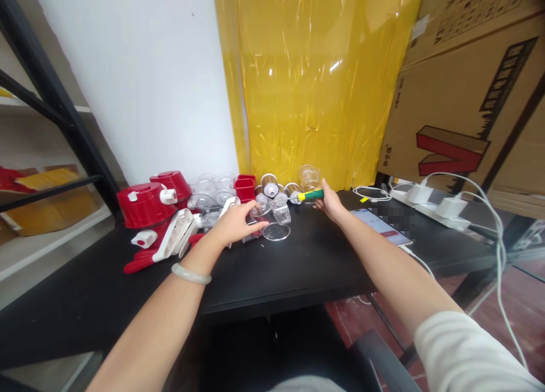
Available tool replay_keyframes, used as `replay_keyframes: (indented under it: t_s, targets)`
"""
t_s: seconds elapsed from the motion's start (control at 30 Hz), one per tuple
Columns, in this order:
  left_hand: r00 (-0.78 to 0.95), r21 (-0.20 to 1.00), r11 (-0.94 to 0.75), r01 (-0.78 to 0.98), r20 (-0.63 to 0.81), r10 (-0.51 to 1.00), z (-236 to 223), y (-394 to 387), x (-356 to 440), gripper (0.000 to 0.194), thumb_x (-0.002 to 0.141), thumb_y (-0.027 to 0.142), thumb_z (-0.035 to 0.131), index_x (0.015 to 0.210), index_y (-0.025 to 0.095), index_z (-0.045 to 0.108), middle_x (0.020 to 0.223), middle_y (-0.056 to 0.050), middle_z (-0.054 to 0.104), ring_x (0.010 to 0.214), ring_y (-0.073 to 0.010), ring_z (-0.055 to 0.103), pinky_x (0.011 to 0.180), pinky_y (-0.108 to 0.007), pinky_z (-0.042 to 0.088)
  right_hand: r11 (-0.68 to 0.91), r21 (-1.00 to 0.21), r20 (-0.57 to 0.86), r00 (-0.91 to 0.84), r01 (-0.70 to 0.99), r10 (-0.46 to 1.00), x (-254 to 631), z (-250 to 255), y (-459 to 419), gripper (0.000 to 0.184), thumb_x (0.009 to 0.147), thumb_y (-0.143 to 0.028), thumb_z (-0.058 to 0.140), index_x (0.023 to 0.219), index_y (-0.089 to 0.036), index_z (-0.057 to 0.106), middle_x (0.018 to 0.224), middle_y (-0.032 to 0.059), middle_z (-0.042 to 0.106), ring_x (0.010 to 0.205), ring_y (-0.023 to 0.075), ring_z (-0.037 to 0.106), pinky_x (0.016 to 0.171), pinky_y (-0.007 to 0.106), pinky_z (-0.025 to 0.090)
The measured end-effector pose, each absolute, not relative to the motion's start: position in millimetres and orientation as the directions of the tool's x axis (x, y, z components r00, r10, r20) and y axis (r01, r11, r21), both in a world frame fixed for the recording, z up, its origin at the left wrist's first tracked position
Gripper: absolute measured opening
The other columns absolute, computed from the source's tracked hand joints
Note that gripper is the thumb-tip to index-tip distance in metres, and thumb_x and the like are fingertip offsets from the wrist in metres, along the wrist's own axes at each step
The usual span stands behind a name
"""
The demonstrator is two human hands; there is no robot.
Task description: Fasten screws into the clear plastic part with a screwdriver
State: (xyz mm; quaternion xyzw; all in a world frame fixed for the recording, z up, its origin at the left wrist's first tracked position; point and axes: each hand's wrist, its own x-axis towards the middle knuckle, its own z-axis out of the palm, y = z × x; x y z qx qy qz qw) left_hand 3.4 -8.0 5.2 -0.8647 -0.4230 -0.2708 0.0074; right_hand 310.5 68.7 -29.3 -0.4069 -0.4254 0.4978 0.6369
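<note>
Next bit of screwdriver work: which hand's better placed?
Probably the right hand: it holds the screwdriver, which points left toward the clear plastic piece. The left hand is beside that piece, so better placed to steady it; whether it grips it is unclear.

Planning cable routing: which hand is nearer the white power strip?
Right. The right hand, gripping a green-and-yellow tool, is to the left of the white power strip; the left hand is farther left, at the clear plastic parts.

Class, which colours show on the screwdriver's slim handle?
The screwdriver's slim handle is green and yellow; head view shows it best.
</note>
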Motion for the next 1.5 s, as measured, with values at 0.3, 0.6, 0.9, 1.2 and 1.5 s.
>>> replay_keyframes:
  t_s: [0.3, 0.6, 0.9, 1.2, 1.5]
  targets:
    - [0.501, 0.213, -0.645, 0.734, 0.472, 0.726, 4.5, -6.9, 2.9, 0.047, 0.082, 0.062, 0.063, 0.109, 0.023, 0.061, 0.099, -0.005, 0.071, 0.087, -0.0247, 0.066, 0.077, -0.034, 0.046, 0.173, -0.871, 0.147, 0.092, -0.46, 0.985, 308.8, -24.4, 64.4, 0.016, 0.082, -0.035, 0.061, 0.081, -0.022, 0.053, 0.062, -0.0043, 0.057, 0.044, 0.0092, 0.048, 0.049, 0.026, 0.048]
    - [0.508, 0.194, -0.651, 0.734, 0.48, 0.715, 3.1, -5.5, 1.4, 0.046, 0.083, 0.06, 0.064, 0.11, 0.023, 0.06, 0.102, -0.005, 0.071, 0.089, -0.0249, 0.066, 0.079, -0.035, 0.047, 0.212, -0.931, 0.174, 0.147, -0.298, 0.974, 309.0, -30.2, 69.3, 0.026, 0.082, -0.043, 0.068, 0.077, -0.023, 0.051, 0.041, -0.0102, 0.034, 0.037, 0.0084, 0.034, 0.048, 0.025, 0.046]
    - [0.496, 0.209, -0.642, 0.737, 0.478, 0.725, 4.3, -6.4, 3.0, 0.048, 0.082, 0.063, 0.063, 0.11, 0.024, 0.061, 0.102, -0.006, 0.072, 0.089, -0.0256, 0.066, 0.08, -0.036, 0.048, 0.183, -0.935, 0.15, 0.128, -0.303, 0.98, 312.1, -30.2, 70.6, 0.031, 0.082, -0.052, 0.063, 0.079, -0.023, 0.051, 0.047, -0.0064, 0.047, 0.039, 0.0107, 0.044, 0.048, 0.027, 0.046]
    - [0.492, 0.204, -0.635, 0.745, 0.474, 0.73, 3.8, -6.3, 2.5, 0.049, 0.082, 0.063, 0.063, 0.11, 0.024, 0.061, 0.101, -0.005, 0.072, 0.088, -0.0252, 0.066, 0.078, -0.035, 0.048, 0.172, -0.884, 0.148, 0.088, -0.434, 0.985, 310.2, -26.1, 64.9, 0.011, 0.076, -0.028, 0.061, 0.079, -0.022, 0.053, 0.055, -0.0064, 0.049, 0.043, 0.0087, 0.043, 0.051, 0.025, 0.047]
    - [0.504, 0.2, -0.646, 0.737, 0.473, 0.722, 4.1, -6.1, 2.9, 0.049, 0.082, 0.064, 0.062, 0.11, 0.023, 0.061, 0.101, -0.005, 0.071, 0.089, -0.0254, 0.066, 0.08, -0.035, 0.048, 0.222, -0.951, 0.187, 0.173, -0.217, 0.967, 313.3, -30.6, 71.8, 0.033, 0.084, -0.053, 0.06, 0.075, -0.023, 0.052, 0.039, -0.0098, 0.029, 0.035, 0.0099, 0.031, 0.049, 0.029, 0.047]
